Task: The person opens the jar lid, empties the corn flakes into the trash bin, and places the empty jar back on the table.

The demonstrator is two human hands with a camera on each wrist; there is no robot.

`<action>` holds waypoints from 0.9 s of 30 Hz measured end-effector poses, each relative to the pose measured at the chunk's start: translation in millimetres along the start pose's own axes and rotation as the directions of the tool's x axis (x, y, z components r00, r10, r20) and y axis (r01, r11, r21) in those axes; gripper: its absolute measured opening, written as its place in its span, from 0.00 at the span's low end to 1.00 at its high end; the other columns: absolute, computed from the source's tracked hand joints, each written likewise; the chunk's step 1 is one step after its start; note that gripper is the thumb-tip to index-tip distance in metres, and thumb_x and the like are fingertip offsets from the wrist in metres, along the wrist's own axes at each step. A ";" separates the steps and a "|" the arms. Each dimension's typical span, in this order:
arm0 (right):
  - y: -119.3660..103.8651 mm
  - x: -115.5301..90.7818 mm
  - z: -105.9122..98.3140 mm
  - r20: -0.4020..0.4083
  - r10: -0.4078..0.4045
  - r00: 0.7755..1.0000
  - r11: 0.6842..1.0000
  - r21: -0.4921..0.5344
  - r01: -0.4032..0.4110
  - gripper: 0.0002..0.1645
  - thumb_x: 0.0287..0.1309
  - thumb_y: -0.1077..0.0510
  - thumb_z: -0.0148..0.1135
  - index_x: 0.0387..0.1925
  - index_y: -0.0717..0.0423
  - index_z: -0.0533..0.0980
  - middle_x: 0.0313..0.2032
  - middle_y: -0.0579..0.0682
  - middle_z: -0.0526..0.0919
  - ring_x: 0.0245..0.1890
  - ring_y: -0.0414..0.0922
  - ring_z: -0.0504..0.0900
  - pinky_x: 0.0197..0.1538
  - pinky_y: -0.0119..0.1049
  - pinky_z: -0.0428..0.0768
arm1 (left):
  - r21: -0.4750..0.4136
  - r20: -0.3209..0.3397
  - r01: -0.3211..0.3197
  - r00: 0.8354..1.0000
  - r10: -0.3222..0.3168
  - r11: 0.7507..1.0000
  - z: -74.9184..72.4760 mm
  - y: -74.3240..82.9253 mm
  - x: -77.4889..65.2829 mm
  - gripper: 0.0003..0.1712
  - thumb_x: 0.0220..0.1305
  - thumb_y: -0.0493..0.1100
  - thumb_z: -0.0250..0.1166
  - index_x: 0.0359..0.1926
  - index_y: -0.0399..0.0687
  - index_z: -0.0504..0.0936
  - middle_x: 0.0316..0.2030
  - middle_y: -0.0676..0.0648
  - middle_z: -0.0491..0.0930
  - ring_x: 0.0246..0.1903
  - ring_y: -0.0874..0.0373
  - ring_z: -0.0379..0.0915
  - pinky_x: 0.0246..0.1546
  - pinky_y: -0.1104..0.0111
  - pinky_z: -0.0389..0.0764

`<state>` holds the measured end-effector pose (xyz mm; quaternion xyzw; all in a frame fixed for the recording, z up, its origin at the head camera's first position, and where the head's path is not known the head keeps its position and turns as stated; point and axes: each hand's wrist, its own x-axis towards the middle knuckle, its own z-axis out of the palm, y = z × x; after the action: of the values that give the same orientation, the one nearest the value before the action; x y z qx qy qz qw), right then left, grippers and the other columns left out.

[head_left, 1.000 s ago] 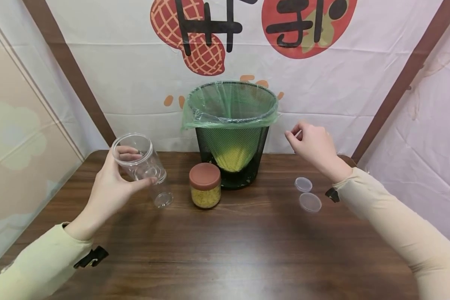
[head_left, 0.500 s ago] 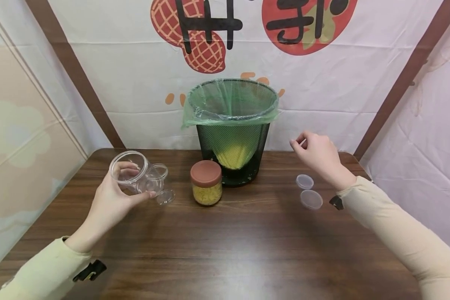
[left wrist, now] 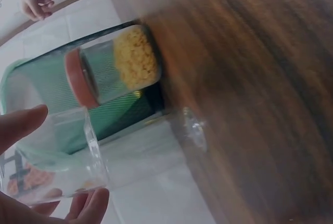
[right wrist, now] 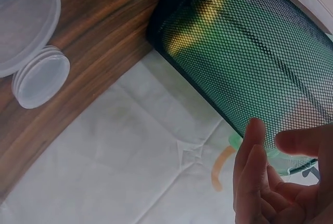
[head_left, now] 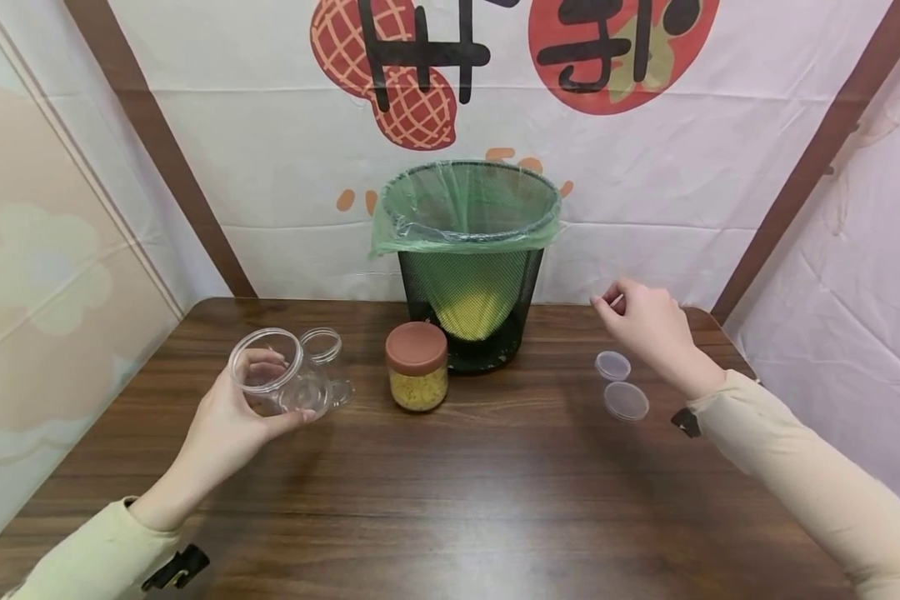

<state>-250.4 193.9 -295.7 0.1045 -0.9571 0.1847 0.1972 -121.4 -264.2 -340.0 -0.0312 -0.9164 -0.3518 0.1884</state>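
Observation:
My left hand (head_left: pixel 236 412) grips a wide clear plastic jar (head_left: pixel 311 396), thumb on one side and fingers on the other. The jar's uncovered mouth tilts towards me, and nothing shows inside. Just behind it stands a slimmer clear jar (head_left: pixel 322 346), partly hidden by the held one. To the right sits a jar of yellow bits (head_left: pixel 417 387) with a reddish-brown lid. My right hand (head_left: pixel 648 329) hovers with loosely curled fingers and holds nothing. Near it on the table lie a small clear lid (head_left: pixel 612 365), which looks like a stack in the right wrist view, and a larger clear lid (head_left: pixel 626 401).
A black mesh bin (head_left: pixel 412 283) lined with a green bag (head_left: pixel 468 247) stands at the table's back edge, something yellow low inside it. Printed cloth walls (head_left: pixel 270 150) enclose the back and sides. The brown wooden table (head_left: pixel 450 500) stretches towards me.
My left hand has lowered the wide jar towards the table, its mouth tipping more towards me. My right hand has sunk and drifted slightly right, still holding nothing.

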 end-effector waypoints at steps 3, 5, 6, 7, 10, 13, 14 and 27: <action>3.8 -3.4 2.3 0.009 -0.006 1.000 1.000 -0.004 0.006 0.16 0.61 0.44 0.55 0.31 0.51 0.77 0.25 0.46 0.84 0.27 0.50 0.81 0.25 0.45 0.73 | 0.017 0.045 0.011 0.999 -0.012 1.000 3.5 -4.5 0.5 0.42 0.37 0.51 0.80 0.52 0.46 0.69 0.46 0.42 0.78 0.34 0.61 0.74 0.33 0.69 0.72; 5.7 -5.3 4.1 0.015 -0.010 1.000 1.000 -0.007 0.010 0.15 0.61 0.44 0.55 0.31 0.51 0.77 0.24 0.46 0.84 0.26 0.50 0.80 0.25 0.45 0.73 | 0.034 0.079 0.016 0.997 -0.019 0.999 5.8 -8.0 1.3 0.42 0.37 0.52 0.80 0.52 0.45 0.69 0.46 0.41 0.78 0.32 0.57 0.75 0.32 0.68 0.72; 6.4 -6.1 4.9 0.019 -0.010 1.000 1.000 -0.008 0.010 0.16 0.61 0.44 0.54 0.31 0.51 0.77 0.24 0.46 0.84 0.26 0.50 0.80 0.24 0.45 0.72 | 0.047 0.094 0.016 0.995 -0.020 0.999 6.8 -9.7 1.8 0.42 0.36 0.52 0.80 0.52 0.45 0.69 0.46 0.41 0.77 0.32 0.57 0.74 0.32 0.68 0.71; 7.1 -6.8 5.7 0.020 -0.011 1.000 1.000 -0.009 0.011 0.16 0.61 0.44 0.55 0.31 0.51 0.77 0.24 0.46 0.84 0.25 0.49 0.80 0.24 0.45 0.72 | 0.060 0.108 0.016 0.994 -0.022 0.998 8.0 -11.6 2.4 0.42 0.36 0.51 0.80 0.52 0.44 0.70 0.45 0.41 0.77 0.32 0.57 0.74 0.32 0.67 0.70; 8.0 -9.4 7.9 0.039 -0.009 0.999 1.000 -0.008 0.009 0.16 0.62 0.44 0.54 0.31 0.51 0.76 0.25 0.45 0.84 0.24 0.48 0.80 0.24 0.43 0.72 | 0.095 0.143 0.009 0.989 -0.023 0.995 11.1 -17.1 3.5 0.43 0.35 0.51 0.80 0.52 0.44 0.70 0.42 0.42 0.77 0.33 0.55 0.73 0.32 0.66 0.69; 8.7 -12.3 10.0 0.061 0.002 0.998 1.000 -0.005 -0.001 0.17 0.62 0.43 0.53 0.33 0.52 0.76 0.26 0.46 0.85 0.25 0.47 0.80 0.25 0.44 0.73 | 0.112 0.171 0.014 0.985 -0.033 0.994 13.3 -20.3 4.4 0.43 0.33 0.51 0.81 0.52 0.45 0.71 0.38 0.44 0.78 0.35 0.55 0.73 0.33 0.65 0.68; 9.1 -13.3 10.9 0.067 0.007 0.998 1.000 -0.006 -0.007 0.17 0.63 0.43 0.53 0.33 0.51 0.76 0.26 0.46 0.85 0.25 0.47 0.80 0.25 0.43 0.73 | 0.114 0.180 0.020 0.983 -0.040 0.993 14.0 -21.5 4.8 0.43 0.33 0.51 0.81 0.52 0.45 0.71 0.37 0.44 0.79 0.34 0.56 0.73 0.33 0.65 0.68; 14.5 -22.7 23.3 0.100 0.027 0.995 0.999 -0.028 -0.024 0.16 0.61 0.43 0.54 0.32 0.51 0.77 0.24 0.45 0.84 0.22 0.46 0.78 0.21 0.37 0.69 | 0.142 0.246 0.040 0.966 -0.074 0.989 21.6 -33.5 13.2 0.46 0.29 0.53 0.82 0.53 0.47 0.72 0.43 0.42 0.81 0.41 0.49 0.76 0.37 0.60 0.70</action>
<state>-241.8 200.8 -329.5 0.0988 -0.9694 0.1690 0.1478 -147.0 -276.1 -371.2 -0.0363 -0.9552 -0.2871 0.0625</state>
